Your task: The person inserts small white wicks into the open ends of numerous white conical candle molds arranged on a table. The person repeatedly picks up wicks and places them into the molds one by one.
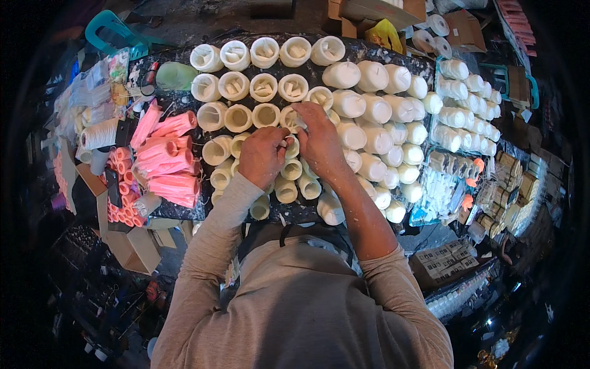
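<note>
Both hands meet over rows of hollow cream wax cups (266, 115) on a dark table. My left hand (263, 154) has its fingers pinched together at the rim of a cup (292, 146) between the hands; what they pinch is too small to name. Curled over a neighbouring cup, my right hand (321, 146) has thumb and fingers drawn in, and whatever they grip is hidden. Pale pieces lie inside the cups of the far rows (264, 53). Nearer my body, several narrower hollow cups (286, 190) stand close together.
Solid white candles (376, 108) crowd the table's right half, with more candles (453, 90) beyond them. Bundles of pink tubes (166, 157) lie at left, near a white thread spool (98, 134) and an open cardboard box (132, 246). A green rounded object (176, 76) sits far left.
</note>
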A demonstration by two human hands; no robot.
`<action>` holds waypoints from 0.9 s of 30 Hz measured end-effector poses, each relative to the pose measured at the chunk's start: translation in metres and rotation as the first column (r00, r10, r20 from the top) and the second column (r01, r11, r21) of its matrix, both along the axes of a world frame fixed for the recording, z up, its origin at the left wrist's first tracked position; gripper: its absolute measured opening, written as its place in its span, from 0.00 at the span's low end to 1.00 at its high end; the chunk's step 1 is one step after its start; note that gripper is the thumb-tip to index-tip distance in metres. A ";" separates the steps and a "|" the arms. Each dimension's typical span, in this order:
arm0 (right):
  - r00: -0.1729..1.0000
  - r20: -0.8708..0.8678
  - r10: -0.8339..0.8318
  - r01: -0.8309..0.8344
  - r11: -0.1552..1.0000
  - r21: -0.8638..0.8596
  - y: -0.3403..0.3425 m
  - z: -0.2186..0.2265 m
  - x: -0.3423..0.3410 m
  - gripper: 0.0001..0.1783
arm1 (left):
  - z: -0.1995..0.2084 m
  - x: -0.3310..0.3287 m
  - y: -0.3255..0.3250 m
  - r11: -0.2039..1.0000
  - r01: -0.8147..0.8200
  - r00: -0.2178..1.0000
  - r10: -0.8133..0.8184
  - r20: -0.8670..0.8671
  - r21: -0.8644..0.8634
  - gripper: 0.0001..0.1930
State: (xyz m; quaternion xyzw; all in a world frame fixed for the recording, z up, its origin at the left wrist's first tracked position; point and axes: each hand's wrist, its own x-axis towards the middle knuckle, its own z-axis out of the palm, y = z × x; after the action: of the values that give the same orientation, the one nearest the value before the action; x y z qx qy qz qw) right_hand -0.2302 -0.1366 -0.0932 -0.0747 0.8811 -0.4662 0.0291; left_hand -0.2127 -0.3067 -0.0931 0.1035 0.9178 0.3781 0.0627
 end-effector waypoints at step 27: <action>0.893 0.448 -0.055 0.159 0.967 -0.200 -0.005 0.051 0.041 0.15 | 0.038 0.010 -0.054 0.971 0.062 0.934 -0.138 0.329 0.232 0.27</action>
State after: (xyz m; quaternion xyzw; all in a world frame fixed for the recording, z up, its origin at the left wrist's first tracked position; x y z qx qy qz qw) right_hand -0.1892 -0.1419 -0.0426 0.0782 0.7943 -0.5710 0.1919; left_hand -0.2030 -0.3602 -0.0550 0.0891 0.8393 0.4850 0.2290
